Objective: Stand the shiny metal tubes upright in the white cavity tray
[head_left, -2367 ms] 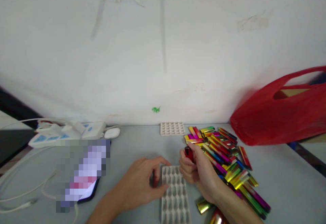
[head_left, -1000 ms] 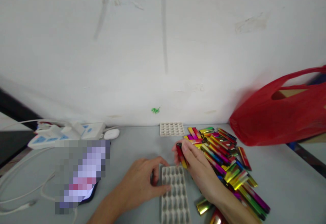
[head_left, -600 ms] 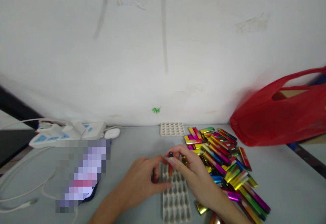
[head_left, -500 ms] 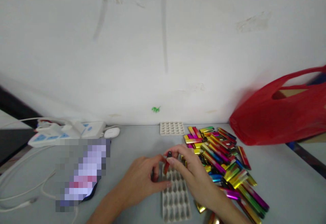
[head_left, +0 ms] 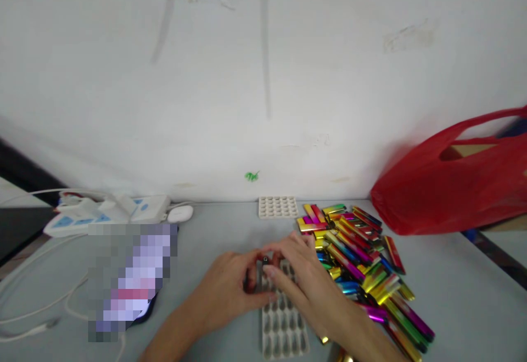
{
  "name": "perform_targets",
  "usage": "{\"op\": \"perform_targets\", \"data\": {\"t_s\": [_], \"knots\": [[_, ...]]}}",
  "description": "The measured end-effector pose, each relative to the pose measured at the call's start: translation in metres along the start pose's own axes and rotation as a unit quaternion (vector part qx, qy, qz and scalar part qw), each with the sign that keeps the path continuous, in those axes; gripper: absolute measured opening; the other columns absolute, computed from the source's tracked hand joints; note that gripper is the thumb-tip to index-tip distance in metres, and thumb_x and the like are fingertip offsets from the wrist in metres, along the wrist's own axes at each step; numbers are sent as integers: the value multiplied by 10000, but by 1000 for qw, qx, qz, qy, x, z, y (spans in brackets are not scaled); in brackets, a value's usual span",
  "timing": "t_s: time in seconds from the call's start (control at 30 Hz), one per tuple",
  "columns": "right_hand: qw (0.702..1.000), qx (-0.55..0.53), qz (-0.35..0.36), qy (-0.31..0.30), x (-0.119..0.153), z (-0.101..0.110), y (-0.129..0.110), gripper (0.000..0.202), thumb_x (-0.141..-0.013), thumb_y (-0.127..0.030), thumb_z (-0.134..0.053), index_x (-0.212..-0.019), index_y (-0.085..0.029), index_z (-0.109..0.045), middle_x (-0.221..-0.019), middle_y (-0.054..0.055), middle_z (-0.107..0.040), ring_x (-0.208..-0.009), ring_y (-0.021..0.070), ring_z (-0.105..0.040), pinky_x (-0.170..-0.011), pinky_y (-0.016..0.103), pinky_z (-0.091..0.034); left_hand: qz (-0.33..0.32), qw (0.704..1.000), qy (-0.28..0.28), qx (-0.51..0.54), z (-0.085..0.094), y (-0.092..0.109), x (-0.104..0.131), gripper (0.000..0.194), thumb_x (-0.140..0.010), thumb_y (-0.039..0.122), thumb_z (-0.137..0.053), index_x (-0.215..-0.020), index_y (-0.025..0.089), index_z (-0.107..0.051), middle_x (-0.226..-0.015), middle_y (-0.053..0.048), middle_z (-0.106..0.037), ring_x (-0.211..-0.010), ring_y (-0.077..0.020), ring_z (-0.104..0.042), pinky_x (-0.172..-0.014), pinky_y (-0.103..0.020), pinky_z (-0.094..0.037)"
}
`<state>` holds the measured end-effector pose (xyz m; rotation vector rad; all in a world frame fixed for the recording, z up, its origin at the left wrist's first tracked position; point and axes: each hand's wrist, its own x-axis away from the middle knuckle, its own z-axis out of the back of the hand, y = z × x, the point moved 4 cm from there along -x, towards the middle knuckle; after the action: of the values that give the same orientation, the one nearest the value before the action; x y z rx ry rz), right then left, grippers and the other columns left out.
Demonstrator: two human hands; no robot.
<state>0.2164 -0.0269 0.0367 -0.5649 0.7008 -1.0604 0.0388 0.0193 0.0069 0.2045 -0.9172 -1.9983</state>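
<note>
A pale tray (head_left: 284, 329) with rows of oval slots lies on the table between my hands. My right hand (head_left: 302, 274) reaches over its far part, thumb and fingers pinched on a small lighter (head_left: 265, 261). Only the lighter's dark top end shows; it stands roughly upright at the tray's far left corner. My left hand (head_left: 230, 282) is curled at the tray's left side, its thumb lying over the edge and its index finger close to the lighter. Something dark shows inside the left hand's bent fingers, too hidden to name.
A heap of shiny coloured lighters (head_left: 362, 257) lies to the right. Another slotted tray (head_left: 278, 207) sits by the wall. At left are a blurred phone (head_left: 135, 279), a power strip (head_left: 152, 206), a white case (head_left: 180, 213) and cables. A red bag (head_left: 453, 191) stands far right.
My right hand has moved slightly left and down with the lighter, which has gone from tilted to more upright and lower at the tray. My left hand has barely moved.
</note>
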Motion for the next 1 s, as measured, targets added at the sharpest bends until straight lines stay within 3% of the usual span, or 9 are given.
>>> {"op": "perform_targets", "data": {"t_s": [0.1, 0.2, 0.3, 0.4, 0.5, 0.7, 1.0], "knots": [[997, 24, -25, 65, -2, 12, 11, 198, -1157, -326, -548, -1268, -274, -703, -1020, 42, -730, -1013, 277, -635, -1001, 460, -421, 17, 1000, -10, -2, 2, 0, 1, 346, -849, 501, -875, -1012, 236, -724, -732, 81, -658, -695, -165, -604, -679, -279, -372], [988, 80, -52, 121, -5, 27, 24, 139, -1068, -225, -595, -1091, -255, -729, -813, 4, -668, -834, 257, -619, -904, 436, -434, 25, 1000, -10, -2, 4, 0, 1, 327, -868, 478, -860, -1026, 232, -711, -751, 78, -652, -708, -166, -595, -697, -282, -373], [983, 144, -54, 99, -7, 37, 32, 113, -969, -196, -681, -879, -252, -720, -701, -16, -629, -754, 244, -609, -797, 387, -416, 30, 999, -11, 4, 4, -1, 1, 323, -874, 468, -853, -1030, 227, -705, -759, 74, -645, -709, -165, -584, -696, -280, -373], [975, 204, -68, 54, -6, 42, 34, 133, -922, -241, -765, -795, -251, -724, -712, 2, -680, -743, 244, -643, -736, 371, -387, 31, 999, -13, 15, 5, -1, 1, 330, -877, 470, -856, -1031, 218, -709, -749, 76, -630, -699, -162, -574, -681, -278, -372], [966, 244, -76, 28, -5, 42, 34, 95, -924, -272, -791, -847, -245, -741, -797, 26, -742, -804, 264, -693, -769, 380, -410, 29, 999, -13, 16, 5, 0, 1, 343, -876, 483, -862, -1030, 215, -713, -741, 78, -620, -697, -161, -567, -669, -276, -369], [964, 254, -74, -6, -7, 30, 38, 68, -904, -170, -788, -917, -220, -744, -965, 74, -807, -987, 310, -745, -922, 437, -479, 29, 999, -11, 27, 4, 0, 1, 340, -880, 458, -862, -1075, 218, -718, -744, 80, -625, -696, -156, -572, -669, -273, -374], [952, 302, -55, -7, -6, 20, 39, 44, -926, -164, -719, -928, -200, -694, -949, 108, -786, -993, 341, -724, -1015, 523, -489, 30, 999, -16, 27, 5, 0, 1, 336, -878, 470, -860, -1034, 215, -706, -752, 74, -625, -699, -161, -565, -672, -279, -372]]}}
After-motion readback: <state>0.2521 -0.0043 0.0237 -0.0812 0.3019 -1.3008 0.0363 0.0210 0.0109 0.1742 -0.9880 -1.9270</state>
